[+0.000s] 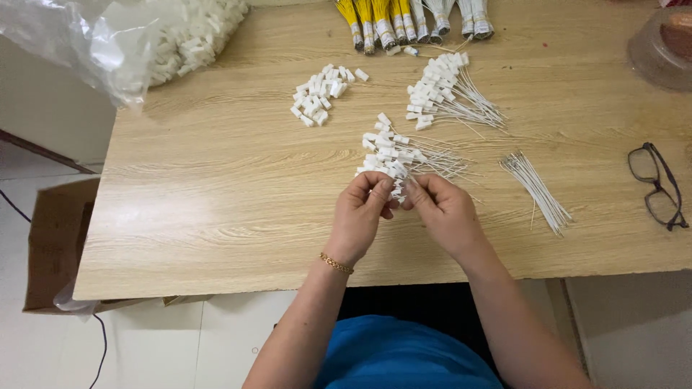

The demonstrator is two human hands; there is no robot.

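Observation:
My left hand (362,210) and my right hand (443,209) meet over the wooden table (216,180), fingertips pinched together on a small white plastic connector (396,191) with a thin wire. Just beyond my fingers lies a pile of white connectors with wires attached (400,155). A second such pile (447,94) lies farther back. A heap of loose white connectors (319,94) sits to the back left. A bundle of bare white wires (537,189) lies to the right of my right hand.
A clear plastic bag of white connectors (166,36) rests at the table's back left. Yellow and white wire bundles (411,21) lie at the back edge. Black glasses (656,186) lie at the right edge, a clear container (663,47) behind them. A cardboard box (54,245) stands on the floor, left.

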